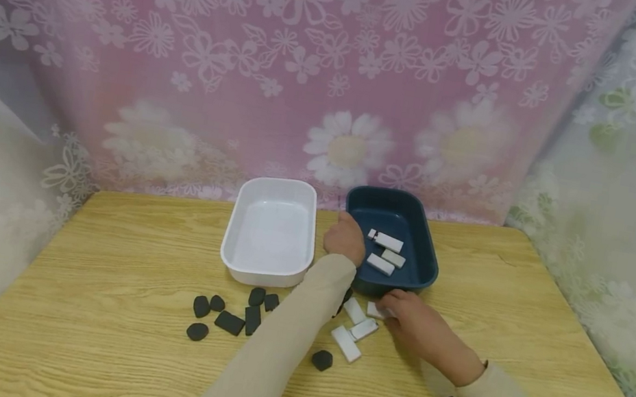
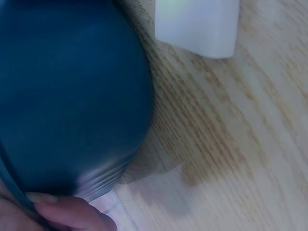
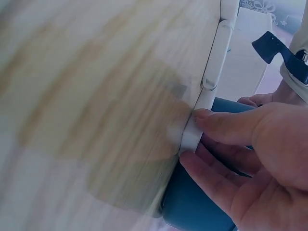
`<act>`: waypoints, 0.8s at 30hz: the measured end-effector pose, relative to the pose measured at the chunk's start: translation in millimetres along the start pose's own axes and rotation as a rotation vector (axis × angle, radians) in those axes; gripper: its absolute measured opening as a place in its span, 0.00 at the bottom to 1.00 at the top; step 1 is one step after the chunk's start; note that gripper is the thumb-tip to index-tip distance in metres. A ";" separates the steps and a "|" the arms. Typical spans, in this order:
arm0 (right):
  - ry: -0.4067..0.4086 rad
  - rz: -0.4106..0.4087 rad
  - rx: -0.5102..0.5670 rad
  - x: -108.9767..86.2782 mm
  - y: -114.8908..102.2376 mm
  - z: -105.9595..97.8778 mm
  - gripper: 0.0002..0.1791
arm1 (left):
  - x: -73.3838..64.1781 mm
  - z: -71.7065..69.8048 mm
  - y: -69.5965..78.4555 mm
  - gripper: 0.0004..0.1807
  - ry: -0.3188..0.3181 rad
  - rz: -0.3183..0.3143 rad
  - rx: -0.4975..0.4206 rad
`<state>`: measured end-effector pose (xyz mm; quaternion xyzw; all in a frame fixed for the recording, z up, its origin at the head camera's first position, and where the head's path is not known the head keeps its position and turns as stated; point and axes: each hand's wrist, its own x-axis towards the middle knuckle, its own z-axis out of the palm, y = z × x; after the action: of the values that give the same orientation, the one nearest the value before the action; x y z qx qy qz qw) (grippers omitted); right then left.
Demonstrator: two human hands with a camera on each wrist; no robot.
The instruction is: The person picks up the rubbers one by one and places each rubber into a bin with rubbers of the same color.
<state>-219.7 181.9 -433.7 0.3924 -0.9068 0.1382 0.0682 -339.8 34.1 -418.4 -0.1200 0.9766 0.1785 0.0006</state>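
Note:
My left hand (image 1: 345, 239) grips the left rim of the dark blue tub (image 1: 365, 288); in the left wrist view, its fingers (image 2: 72, 211) curl over that rim. At the tub's front edge my right hand (image 1: 416, 326) pinches a white block (image 3: 191, 134) between thumb and fingers, low over the table. The right hand partly hides this block in the head view. Other white blocks (image 1: 346, 343) lie loose just left of the right hand. Inside the tub are several white blocks (image 1: 380, 264).
A white tub (image 1: 264, 280) stands left of the blue one. Several black pieces (image 1: 229, 323), some rounded and some rectangular, lie in front of it, partly behind the left sleeve. One black piece (image 1: 321, 360) sits nearer the front. A flowered curtain (image 1: 237, 75) hangs behind the wooden table (image 1: 107, 304).

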 end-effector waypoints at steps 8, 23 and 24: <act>-0.056 0.031 0.029 -6.9 -0.4 -10.0 0.14 | 1.0 0.4 -1.6 0.21 -0.011 0.018 0.009; 0.196 0.081 0.177 -1.7 4.6 -57.2 0.17 | 1.5 -0.7 -0.6 0.19 -0.015 -0.001 -0.013; 0.218 0.088 0.181 1.4 7.2 -57.3 0.17 | 1.2 -0.5 -0.3 0.19 -0.017 -0.003 -0.013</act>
<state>-225.1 203.1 -380.2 0.3397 -0.8941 0.2641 0.1244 -340.9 33.3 -418.1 -0.1198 0.9752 0.1861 0.0082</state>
